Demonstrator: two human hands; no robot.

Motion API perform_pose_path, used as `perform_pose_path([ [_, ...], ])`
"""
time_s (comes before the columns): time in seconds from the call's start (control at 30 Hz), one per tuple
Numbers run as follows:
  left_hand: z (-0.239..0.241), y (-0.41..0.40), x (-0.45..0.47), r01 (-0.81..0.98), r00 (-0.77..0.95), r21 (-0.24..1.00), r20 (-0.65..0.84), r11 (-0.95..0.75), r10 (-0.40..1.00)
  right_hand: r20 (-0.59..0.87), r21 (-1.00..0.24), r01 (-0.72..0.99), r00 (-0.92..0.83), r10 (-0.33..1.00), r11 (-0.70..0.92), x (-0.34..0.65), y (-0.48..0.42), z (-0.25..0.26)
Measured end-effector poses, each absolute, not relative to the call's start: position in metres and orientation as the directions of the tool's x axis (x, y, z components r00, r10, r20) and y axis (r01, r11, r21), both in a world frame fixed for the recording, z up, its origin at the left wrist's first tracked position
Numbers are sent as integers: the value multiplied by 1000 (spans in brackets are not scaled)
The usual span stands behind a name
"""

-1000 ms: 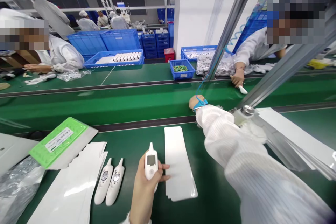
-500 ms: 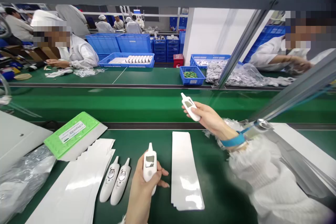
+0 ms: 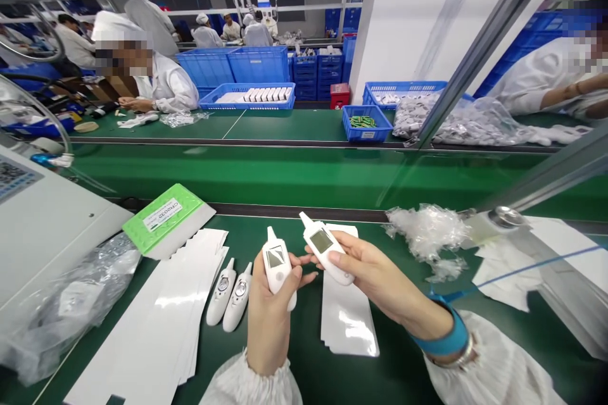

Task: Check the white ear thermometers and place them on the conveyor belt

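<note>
Above the green mat [image 3: 256,234], my left fingers [image 3: 298,273] clamp a white thermometer [image 3: 277,267] and my right fingers [image 3: 338,259] clamp a second thermometer [image 3: 325,245], the two close together. Two more thermometers [image 3: 221,294] lie just left; white sheets [image 3: 349,323] lie beneath.

The left hand [image 3: 270,323] stands upright at lower middle of the frame, its fingers [image 3: 299,277] curled closed. The right hand [image 3: 380,272] reaches in from the lower right, tilted up and leftward, its fingers [image 3: 346,250] also closed, just apart from the left. A blue band [image 3: 449,335] circles the right wrist; white sleeves [image 3: 249,386] gather below both hands.
</note>
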State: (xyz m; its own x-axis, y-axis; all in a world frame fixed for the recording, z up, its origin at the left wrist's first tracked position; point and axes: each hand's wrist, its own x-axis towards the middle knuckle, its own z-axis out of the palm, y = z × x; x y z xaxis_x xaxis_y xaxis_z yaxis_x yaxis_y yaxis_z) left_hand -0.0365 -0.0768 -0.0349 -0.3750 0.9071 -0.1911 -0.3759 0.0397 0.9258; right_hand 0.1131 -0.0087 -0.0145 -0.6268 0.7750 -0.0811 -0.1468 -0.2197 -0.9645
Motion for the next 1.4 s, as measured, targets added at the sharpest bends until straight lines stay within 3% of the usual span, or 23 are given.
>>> perform_pose_path([
  [0.13, -44, -75, -41, -366, -396, 930, -191, 36, 898, 82, -964, 172, -537, 839, 204, 109, -13, -37],
  [0.23, -57, -77, -46, -380, -441, 924, -228, 49, 868, 233, -745, 450, -517, 824, 493, 103, -17, -68],
  [0.3, -65, -81, -48, -407, -469, 912, -259, 54, 845, 297, -585, 542, -549, 781, 604, 99, -18, -91],
  [0.53, -70, -95, -52, -453, -515, 890, -309, 53, 800, 453, -194, 642, -613, 648, 742, 79, -5, -142],
  [0.67, -64, -99, -55, -479, -521, 875, -346, 68, 781, 488, -83, 641, -641, 592, 763, 65, -12, -153],
  [0.83, -66, -99, -58, -480, -515, 876, -332, 56, 790, 498, -129, 609, -642, 582, 783, 56, -26, -169],
  [1.0, -72, -98, -59, -468, -478, 881, -320, 72, 818, 440, -342, 559, -615, 654, 755, 73, -24, -151],
  [1.17, -71, -103, -54, -393, -456, 915, -284, 95, 843, 316, -540, 629, -464, 827, 559, 127, -24, -105],
  [1.3, -73, -104, -37, -377, -306, 904, -326, 200, 895, 183, -693, 622, -339, 923, 366, 166, -50, -101],
  [1.4, -80, -103, -16, -378, -158, 886, -346, 267, 925, 135, -739, 606, -295, 946, 294, 179, -79, -114],
])
